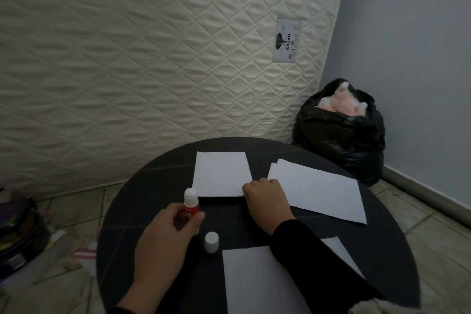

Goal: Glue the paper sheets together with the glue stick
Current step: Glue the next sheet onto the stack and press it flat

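While the left hand (168, 232) wraps the light, rigid glue stick (191, 205) by its barrel at lower centre, cap (211, 242) off beside it, right hand (266, 201) curls flat, pinning the flimsy sheet (220, 173) by its near corner.

black long sleeve (305, 250), bare hands (267, 199)

Quilted mattress (140, 58) against blue wall (413, 58), tiled floor (433, 250), dim light
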